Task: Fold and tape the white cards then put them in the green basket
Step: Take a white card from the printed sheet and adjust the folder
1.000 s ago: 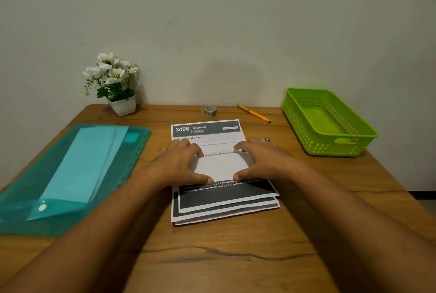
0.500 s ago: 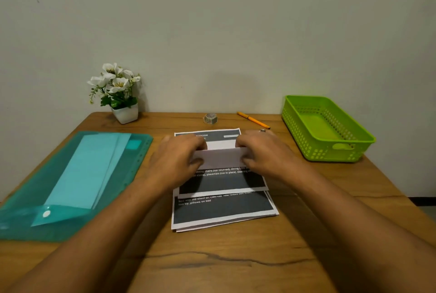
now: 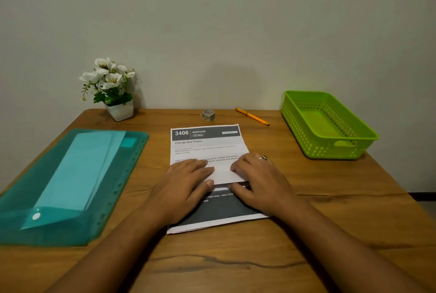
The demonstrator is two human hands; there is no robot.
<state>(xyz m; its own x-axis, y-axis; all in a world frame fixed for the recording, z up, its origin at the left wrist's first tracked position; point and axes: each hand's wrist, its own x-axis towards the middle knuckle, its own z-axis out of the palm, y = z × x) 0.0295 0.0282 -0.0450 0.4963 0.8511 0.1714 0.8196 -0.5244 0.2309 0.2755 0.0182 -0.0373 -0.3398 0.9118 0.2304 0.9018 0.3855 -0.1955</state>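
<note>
Flat, uncurled fingers [image 3: 200, 168] of the left hand [image 3: 186, 188] and right hand [image 3: 259, 179] grip nothing as they press down the folded flap of the top white card [image 3: 205, 145], which lies on a stack of cards [image 3: 221, 212] mid-table [image 3: 236, 264]. The job looks barely begun. The tape roll [image 3: 208, 115] sits untouched by an orange pen [image 3: 252, 116], and the green basket [image 3: 330, 151], well apart at right, shows no card, so taping and the remaining stack seemingly lie ahead.
</note>
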